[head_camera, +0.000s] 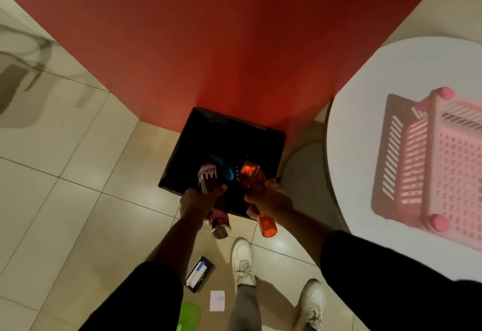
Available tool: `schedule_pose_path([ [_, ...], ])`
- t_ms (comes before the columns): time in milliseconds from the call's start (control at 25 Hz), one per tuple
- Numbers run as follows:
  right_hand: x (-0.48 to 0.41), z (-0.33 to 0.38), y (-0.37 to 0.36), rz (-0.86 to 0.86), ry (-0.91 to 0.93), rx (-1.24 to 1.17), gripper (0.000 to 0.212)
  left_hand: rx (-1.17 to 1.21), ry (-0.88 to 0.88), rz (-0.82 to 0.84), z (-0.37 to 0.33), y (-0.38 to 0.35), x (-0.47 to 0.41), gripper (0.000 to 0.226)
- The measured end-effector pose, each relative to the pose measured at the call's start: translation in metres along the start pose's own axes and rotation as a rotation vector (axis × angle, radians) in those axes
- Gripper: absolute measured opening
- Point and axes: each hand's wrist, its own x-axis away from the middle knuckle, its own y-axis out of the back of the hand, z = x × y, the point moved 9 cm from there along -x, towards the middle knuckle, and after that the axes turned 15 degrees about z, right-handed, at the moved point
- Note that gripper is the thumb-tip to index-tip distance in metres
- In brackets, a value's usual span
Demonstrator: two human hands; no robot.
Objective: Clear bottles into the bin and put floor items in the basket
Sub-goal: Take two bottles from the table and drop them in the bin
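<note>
A black square bin (206,132) stands on the floor against the red wall. My left hand (199,201) grips a dark red bottle (208,176) with a white label and silver cap, held over the bin's near edge. My right hand (271,196) grips an orange bottle (251,178), also over the bin. A blue object (224,167) lies inside the bin between the two bottles. A pink slotted basket (440,158) sits on the round white table (365,132) at the right. On the floor near my feet lie a black box (199,273), a white paper (217,300) and a green item (189,315).
The red wall (221,38) forms a corner behind the bin. Beige tiled floor (65,174) spreads to the left. My white shoes (242,260) stand just behind the bin, beside the floor items. The table's edge is close to my right arm.
</note>
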Motion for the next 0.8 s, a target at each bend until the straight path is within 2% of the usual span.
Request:
schedule_pose_path([
  [80, -0.034, 0.004, -0.006, 0.017, -0.009, -0.051, 0.065, 0.006, 0.008, 0.015, 0.004, -0.002, -0.035, 0.074],
  [200, -0.066, 0.022, -0.003, -0.051, 0.005, 0.097, 0.077, -0.052, -0.029, 0.0, 0.003, 0.003, -0.069, 0.079],
  [320, -0.069, 0.036, 0.0, -0.098, 0.039, 0.22, 0.07, -0.264, -0.089, -0.015, -0.011, 0.012, -0.073, 0.093],
  [440, -0.043, 0.033, -0.002, -0.07, 0.061, 0.301, 0.058, -0.454, -0.135, -0.012, -0.021, 0.011, -0.05, 0.098],
  [600, 0.016, 0.029, -0.006, -0.035, 0.108, 0.391, 0.061, -0.61, -0.258, 0.039, -0.039, -0.006, 0.005, 0.075],
  [760, 0.086, 0.03, 0.001, -0.214, 0.282, 0.536, 0.065, -0.893, -0.419, 0.068, -0.054, -0.037, 0.067, 0.076],
  [800, 0.1, 0.027, 0.002, -0.191, 0.278, 0.554, 0.07, -0.952, -0.442, 0.064, -0.06, -0.043, 0.083, 0.078],
])
